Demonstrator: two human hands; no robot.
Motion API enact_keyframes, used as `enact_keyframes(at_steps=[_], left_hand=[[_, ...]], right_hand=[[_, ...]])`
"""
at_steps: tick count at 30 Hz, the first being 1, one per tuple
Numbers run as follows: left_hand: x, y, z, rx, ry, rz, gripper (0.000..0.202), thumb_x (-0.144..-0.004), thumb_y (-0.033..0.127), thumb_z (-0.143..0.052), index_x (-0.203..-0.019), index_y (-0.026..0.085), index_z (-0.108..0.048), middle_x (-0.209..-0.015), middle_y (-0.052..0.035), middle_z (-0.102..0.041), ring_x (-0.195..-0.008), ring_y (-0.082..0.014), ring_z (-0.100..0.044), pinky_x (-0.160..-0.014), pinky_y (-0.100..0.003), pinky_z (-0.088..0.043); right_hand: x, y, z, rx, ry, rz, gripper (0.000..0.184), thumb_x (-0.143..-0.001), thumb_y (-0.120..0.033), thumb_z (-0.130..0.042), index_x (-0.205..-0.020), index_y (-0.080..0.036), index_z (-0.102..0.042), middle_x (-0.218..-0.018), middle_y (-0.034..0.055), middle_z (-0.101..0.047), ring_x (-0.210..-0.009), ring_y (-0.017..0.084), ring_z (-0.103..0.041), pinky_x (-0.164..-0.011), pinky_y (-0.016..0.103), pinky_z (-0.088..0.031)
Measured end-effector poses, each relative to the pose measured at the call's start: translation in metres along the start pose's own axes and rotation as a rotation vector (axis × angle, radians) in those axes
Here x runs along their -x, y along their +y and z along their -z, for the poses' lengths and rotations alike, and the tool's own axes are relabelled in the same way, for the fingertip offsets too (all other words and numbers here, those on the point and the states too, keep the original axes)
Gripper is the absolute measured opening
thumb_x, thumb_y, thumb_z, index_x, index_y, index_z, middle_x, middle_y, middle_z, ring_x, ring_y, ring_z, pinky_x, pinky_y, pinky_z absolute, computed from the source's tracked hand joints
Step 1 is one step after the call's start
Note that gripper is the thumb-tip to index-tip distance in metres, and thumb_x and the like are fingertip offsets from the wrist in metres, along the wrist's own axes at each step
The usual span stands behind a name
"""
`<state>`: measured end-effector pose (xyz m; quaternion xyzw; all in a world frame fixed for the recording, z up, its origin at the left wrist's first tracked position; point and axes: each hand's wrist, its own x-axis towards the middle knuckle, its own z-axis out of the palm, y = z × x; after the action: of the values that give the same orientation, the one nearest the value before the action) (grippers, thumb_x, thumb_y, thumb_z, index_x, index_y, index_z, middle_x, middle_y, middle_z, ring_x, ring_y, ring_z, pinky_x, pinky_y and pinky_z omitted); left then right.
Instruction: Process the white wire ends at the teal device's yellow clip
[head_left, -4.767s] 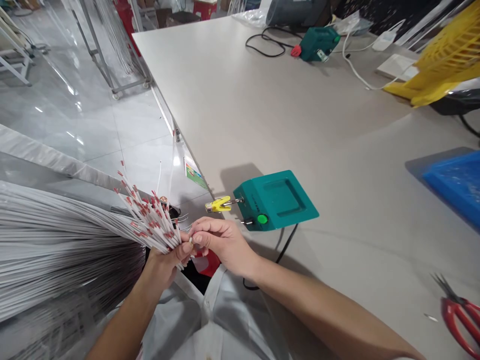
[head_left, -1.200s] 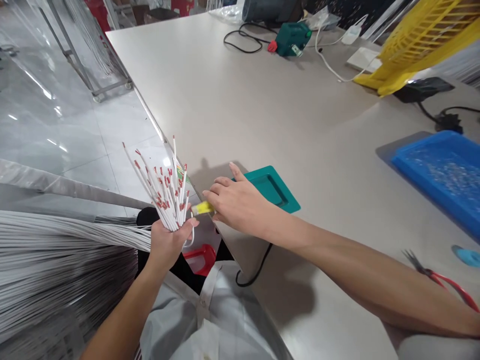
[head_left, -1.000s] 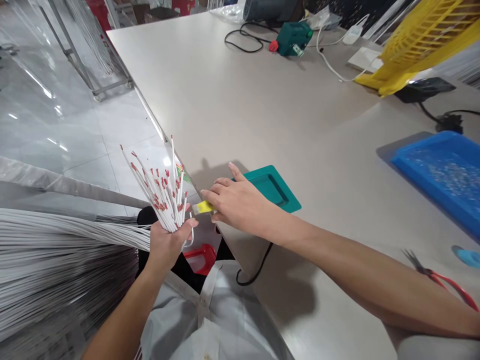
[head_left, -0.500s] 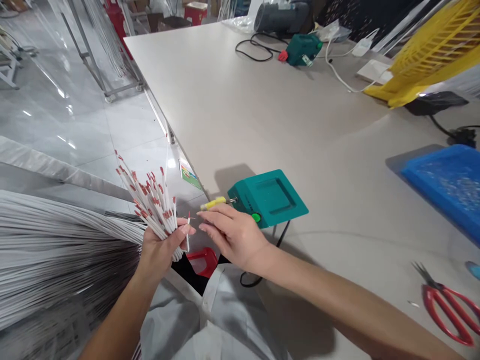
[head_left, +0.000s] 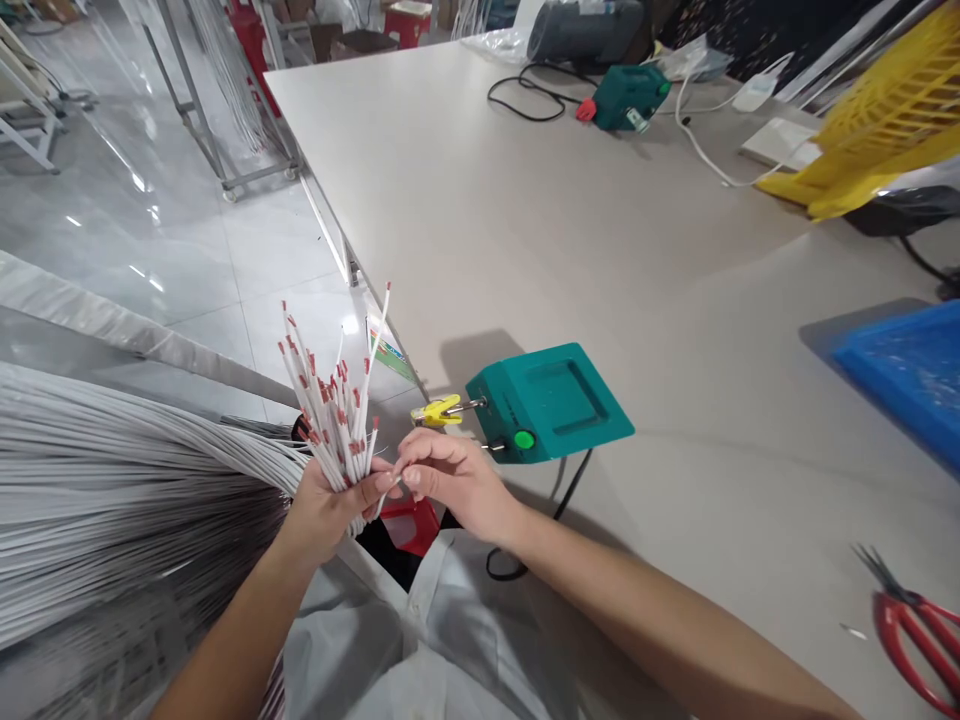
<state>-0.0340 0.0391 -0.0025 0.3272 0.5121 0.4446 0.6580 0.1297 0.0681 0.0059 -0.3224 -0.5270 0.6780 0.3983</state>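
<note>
My left hand (head_left: pixel 322 515) is closed around a bundle of white cables (head_left: pixel 341 440) whose upper ends show short reddish tips. Close beside it, the thumb and fingertips of my right hand (head_left: pixel 461 480) pinch one thin cable at the bundle's right side; the exact spot they grip is partly hidden. Just above my right hand, a yellow crocodile clip (head_left: pixel 439 411) sticks out from a green box with a flat plate (head_left: pixel 551 400) at the table edge. A round green button (head_left: pixel 523 440) is on the box's front.
Long white cables (head_left: pixel 135 480) spread at the left. On the grey table (head_left: pixel 480 230) lie red-handled scissors (head_left: pixel 911 620), a blue tray (head_left: pixel 907 370), a second green box (head_left: pixel 630 95) and a yellow fan (head_left: pixel 885 110). A red stool (head_left: pixel 411 525) is below.
My right hand has moved down and left, from near the yellow clip to the bundle, its fingers now closed on one cable. The clip shows more fully. My view has shifted slightly.
</note>
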Motion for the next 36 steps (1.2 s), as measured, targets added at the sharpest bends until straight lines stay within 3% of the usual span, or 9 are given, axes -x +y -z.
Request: enact_keyframes(at_steps=[5, 9, 12, 16, 19, 22, 25, 30, 36], left_hand=[[-0.006, -0.002, 0.002, 0.009, 0.099, -0.035, 0.019, -0.065, 0.030, -0.072, -0.073, 0.014, -0.067, -0.051, 0.0015, -0.056, -0.045, -0.0081, -0.046, -0.043, -0.021, -0.036], [-0.002, 0.001, -0.004, -0.137, 0.049, -0.074, 0.017, -0.068, 0.029, -0.069, -0.068, 0.013, -0.065, -0.049, 0.0022, -0.053, -0.044, -0.0081, -0.045, -0.043, -0.021, -0.036], [0.002, 0.003, -0.008, -0.233, -0.034, -0.071, 0.016, -0.068, 0.027, -0.070, -0.063, 0.014, -0.062, -0.049, 0.0026, -0.053, -0.044, -0.0081, -0.046, -0.043, -0.021, -0.037], [0.004, -0.001, -0.006, -0.216, -0.018, -0.067, 0.016, -0.071, 0.029, -0.067, -0.067, 0.013, -0.065, -0.053, 0.0004, -0.059, -0.049, -0.0104, -0.053, -0.050, -0.022, -0.043], [0.001, -0.003, -0.004, -0.063, 0.161, -0.083, 0.018, -0.073, 0.031, -0.066, -0.071, 0.014, -0.067, -0.061, -0.0021, -0.065, -0.057, -0.0120, -0.058, -0.059, -0.024, -0.048], [-0.002, 0.000, -0.006, 0.075, 0.305, -0.128, 0.018, -0.073, 0.029, -0.066, -0.063, 0.015, -0.062, -0.055, 0.0014, -0.061, -0.051, -0.0089, -0.055, -0.052, -0.021, -0.045], [-0.001, 0.000, -0.008, 0.067, 0.274, -0.164, 0.016, -0.071, 0.026, -0.068, -0.062, 0.015, -0.060, -0.047, 0.0056, -0.052, -0.044, -0.0053, -0.045, -0.044, -0.017, -0.037], [0.006, -0.002, -0.014, -0.159, 0.186, -0.158, 0.016, -0.071, 0.024, -0.068, -0.084, 0.016, -0.067, -0.050, 0.0050, -0.054, -0.045, -0.0064, -0.046, -0.045, -0.019, -0.039], [0.007, 0.006, -0.015, -0.317, 0.182, -0.185, 0.014, -0.071, 0.024, -0.067, -0.063, 0.013, -0.063, -0.044, 0.0046, -0.048, -0.043, -0.0067, -0.043, -0.044, -0.019, -0.037]], right_hand=[[0.008, -0.029, 0.009, 0.615, -0.336, 0.217, 0.027, -0.080, -0.036, -0.056, -0.062, -0.018, -0.066, -0.072, 0.0036, -0.062, -0.065, 0.012, -0.056, -0.061, 0.023, -0.044], [0.004, -0.026, 0.003, 0.686, 0.002, 0.229, 0.017, -0.085, -0.028, -0.052, -0.082, -0.019, -0.066, -0.076, 0.0043, -0.065, -0.074, 0.014, -0.058, -0.068, 0.024, -0.045], [-0.002, -0.015, -0.003, 0.598, 0.136, 0.190, 0.010, -0.080, -0.025, -0.058, -0.077, -0.018, -0.065, -0.072, 0.0029, -0.064, -0.067, 0.012, -0.057, -0.063, 0.023, -0.044], [-0.005, -0.006, -0.004, 0.481, 0.186, 0.169, 0.015, -0.080, -0.022, -0.058, -0.065, -0.018, -0.062, -0.063, 0.0003, -0.061, -0.060, 0.011, -0.055, -0.058, 0.023, -0.043], [-0.003, -0.005, -0.001, 0.414, 0.202, 0.163, 0.016, -0.081, -0.024, -0.057, -0.066, -0.018, -0.059, -0.066, 0.0011, -0.061, -0.065, 0.013, -0.058, -0.061, 0.025, -0.045], [-0.001, -0.005, 0.001, 0.419, 0.140, 0.160, 0.015, -0.081, -0.022, -0.056, -0.067, -0.018, -0.057, -0.067, 0.0009, -0.060, -0.069, 0.014, -0.059, -0.063, 0.025, -0.045], [-0.001, -0.002, -0.002, 0.476, 0.083, 0.148, 0.013, -0.082, -0.020, -0.054, -0.070, -0.018, -0.058, -0.069, 0.0013, -0.060, -0.068, 0.013, -0.057, -0.063, 0.025, -0.045], [0.001, 0.005, -0.007, 0.520, 0.046, 0.215, 0.014, -0.084, -0.016, -0.049, -0.075, -0.018, -0.060, -0.071, 0.0023, -0.060, -0.070, 0.012, -0.055, -0.066, 0.024, -0.046], [0.002, 0.000, -0.002, 0.580, 0.066, 0.388, 0.018, -0.083, -0.013, -0.048, -0.092, -0.018, -0.062, -0.088, 0.0075, -0.062, -0.079, 0.014, -0.058, -0.069, 0.027, -0.048]])
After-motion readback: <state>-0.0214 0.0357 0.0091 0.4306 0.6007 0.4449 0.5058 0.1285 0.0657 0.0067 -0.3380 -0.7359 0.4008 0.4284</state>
